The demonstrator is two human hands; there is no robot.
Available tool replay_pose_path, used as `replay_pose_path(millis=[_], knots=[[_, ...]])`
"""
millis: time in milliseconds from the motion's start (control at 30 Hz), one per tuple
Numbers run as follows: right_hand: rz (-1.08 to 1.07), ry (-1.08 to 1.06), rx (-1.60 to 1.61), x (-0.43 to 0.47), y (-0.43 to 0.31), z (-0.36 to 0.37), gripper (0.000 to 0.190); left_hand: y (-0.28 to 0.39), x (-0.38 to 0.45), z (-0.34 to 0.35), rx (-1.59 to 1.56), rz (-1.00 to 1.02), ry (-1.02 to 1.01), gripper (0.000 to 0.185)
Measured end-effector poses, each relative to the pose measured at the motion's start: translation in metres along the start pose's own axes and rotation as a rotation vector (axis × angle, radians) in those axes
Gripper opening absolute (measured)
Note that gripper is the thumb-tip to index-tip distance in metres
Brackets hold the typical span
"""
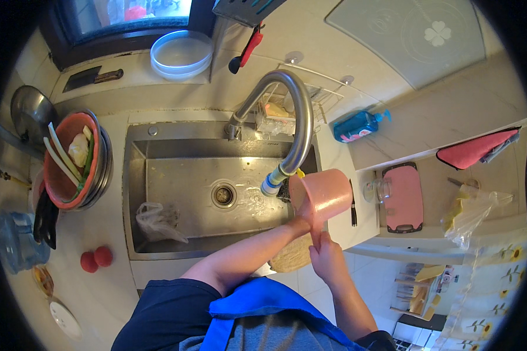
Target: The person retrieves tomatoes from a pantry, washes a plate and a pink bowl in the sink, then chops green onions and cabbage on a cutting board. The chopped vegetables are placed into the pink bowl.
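Note:
A pink plastic water dipper point(333, 193) is tipped on its side over the right edge of the stainless steel sink point(184, 175). My right hand point(328, 256) grips its handle from below. My left hand point(303, 221) reaches into the dipper's mouth, so its fingers are hidden and I cannot tell whether they hold anything. Just left of the dipper's mouth hangs the spout end of the curved faucet point(299, 114). In the basin lie a crumpled clear plastic bag point(158, 221) and the round drain strainer point(223, 194).
On the left counter, a red colander point(61, 175) with scallions rests on stacked metal bowls, near two red round items point(96, 259). A cleaver point(92, 78) lies on the sill. Rightward are a blue soap bottle point(355, 126), a black-handled knife point(354, 210) and a pink cutting board point(403, 197).

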State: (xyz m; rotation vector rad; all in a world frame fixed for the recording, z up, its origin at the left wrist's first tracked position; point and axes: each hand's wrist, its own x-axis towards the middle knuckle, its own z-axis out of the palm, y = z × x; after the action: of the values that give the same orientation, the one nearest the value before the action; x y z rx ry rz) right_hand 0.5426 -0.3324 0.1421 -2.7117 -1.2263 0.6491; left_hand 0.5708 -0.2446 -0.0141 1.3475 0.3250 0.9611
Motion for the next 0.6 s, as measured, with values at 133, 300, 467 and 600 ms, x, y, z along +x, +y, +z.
replay_pose_path(millis=[133, 300, 467, 600], knots=[[0.241, -0.201, 0.792, 0.007, 0.035, 0.038, 0.023, 0.005, -0.008, -0.019, 0.570, -0.346, -0.345, 0.067], [0.328, -0.392, 1.456, -0.005, 0.047, 0.089, 0.023, 0.037, -0.007, -0.047, 1.049, -0.478, -0.768, 0.041], [0.234, -0.436, 1.540, -0.004, 0.053, 0.095, 0.024, 0.052, -0.019, -0.060, 0.600, -0.209, -0.268, 0.019], [0.171, -0.463, 1.536, 0.002, 0.076, 0.086, 0.025, 0.071, -0.028, -0.074, 0.484, -0.074, 0.152, 0.016]])
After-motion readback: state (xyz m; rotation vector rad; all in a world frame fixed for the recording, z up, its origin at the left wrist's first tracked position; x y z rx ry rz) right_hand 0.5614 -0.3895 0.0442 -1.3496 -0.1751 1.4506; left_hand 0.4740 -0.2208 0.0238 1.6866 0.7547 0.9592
